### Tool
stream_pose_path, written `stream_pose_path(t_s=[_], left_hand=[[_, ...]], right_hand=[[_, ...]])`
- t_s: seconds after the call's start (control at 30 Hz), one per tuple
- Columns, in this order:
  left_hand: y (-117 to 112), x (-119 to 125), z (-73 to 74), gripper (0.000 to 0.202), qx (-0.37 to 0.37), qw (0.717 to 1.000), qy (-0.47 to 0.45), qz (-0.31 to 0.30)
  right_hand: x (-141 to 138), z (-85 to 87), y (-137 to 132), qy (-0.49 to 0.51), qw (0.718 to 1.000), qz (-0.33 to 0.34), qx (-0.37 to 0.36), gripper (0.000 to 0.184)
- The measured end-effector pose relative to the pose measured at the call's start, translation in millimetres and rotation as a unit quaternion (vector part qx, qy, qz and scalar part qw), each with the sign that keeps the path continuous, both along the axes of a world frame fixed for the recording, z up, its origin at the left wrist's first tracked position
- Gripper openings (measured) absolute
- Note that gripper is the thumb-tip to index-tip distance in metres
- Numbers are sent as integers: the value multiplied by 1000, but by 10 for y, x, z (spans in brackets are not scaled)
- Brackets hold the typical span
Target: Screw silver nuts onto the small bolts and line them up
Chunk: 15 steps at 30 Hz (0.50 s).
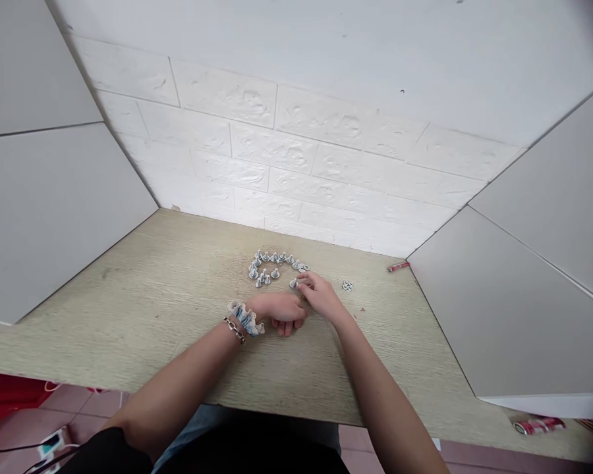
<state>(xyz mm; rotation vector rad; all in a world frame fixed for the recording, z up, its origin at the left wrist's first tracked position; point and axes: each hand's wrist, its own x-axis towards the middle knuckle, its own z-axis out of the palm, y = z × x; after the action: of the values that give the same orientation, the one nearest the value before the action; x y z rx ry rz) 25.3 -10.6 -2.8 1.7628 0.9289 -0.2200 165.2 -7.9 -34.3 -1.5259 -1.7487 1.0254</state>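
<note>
Several small silver bolts (269, 266) stand head-down in a loose cluster on the wooden table (143, 309). My right hand (319, 294) reaches to the cluster's right edge, its fingertips pinched on one bolt (293, 284). My left hand (281, 313) rests on the table just below the bolts, fingers curled under into a loose fist; what it holds, if anything, is hidden. A scrunchie (244, 317) and a chain bracelet (234, 329) circle the left wrist. A few small nuts (347, 286) lie to the right of my right hand.
A white brick-pattern wall (296, 164) closes the back. Grey panels stand at the left (44, 197) and right (514, 296). A small red object (398, 266) lies by the right panel's corner. The red floor, a cable and a red can (536, 426) show below the table edge.
</note>
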Motion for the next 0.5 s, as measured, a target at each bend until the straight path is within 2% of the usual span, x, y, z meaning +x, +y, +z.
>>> stream_pose_path(t_s=[0.1, 0.2, 0.27, 0.3, 0.37, 0.43, 0.5], left_hand=[[-13, 0, 12, 22, 3, 1000, 1, -13], [-29, -10, 73, 20, 14, 1000, 19, -20], [-14, -34, 127, 22, 68, 998, 7, -8], [6, -54, 151, 24, 121, 993, -4, 13], [68, -116, 188, 30, 253, 962, -10, 99], [149, -202, 205, 35, 371, 902, 25, 220], [227, -302, 204, 38, 426, 853, 63, 295]], right_hand=[[-35, -10, 10, 117, 991, 22, -65, 32], [-65, -1, -2, 155, 983, 35, -90, 37], [-77, 5, -13, 164, 981, 42, -95, 38], [-80, 6, -16, 169, 980, 46, -96, 37], [-82, 5, -19, 167, 980, 48, -99, 36], [-78, 4, -20, 149, 983, 43, -101, 36], [-72, 7, -25, 123, 987, 38, -97, 35]])
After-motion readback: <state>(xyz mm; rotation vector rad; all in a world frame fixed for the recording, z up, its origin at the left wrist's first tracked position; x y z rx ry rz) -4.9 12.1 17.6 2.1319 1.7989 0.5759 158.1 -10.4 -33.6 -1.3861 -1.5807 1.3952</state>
